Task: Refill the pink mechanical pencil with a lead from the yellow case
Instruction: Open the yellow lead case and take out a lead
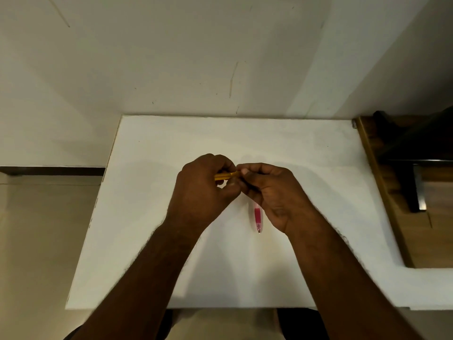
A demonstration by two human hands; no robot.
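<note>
My left hand (203,190) is closed around the yellow case (225,176), a thin yellow stick that pokes out toward the right. My right hand (272,192) meets it, thumb and fingertips pinched at the case's right end. The pink mechanical pencil (257,217) runs down under my right palm, tip pointing toward me; its upper part is hidden by the fingers, which appear to hold it. No lead is visible. Both hands hover over the middle of the white table (171,241).
The white table meets a pale wall (171,69) at the back. A wooden piece of furniture (404,192) borders the table on the right. Floor (36,241) lies past the table's left edge.
</note>
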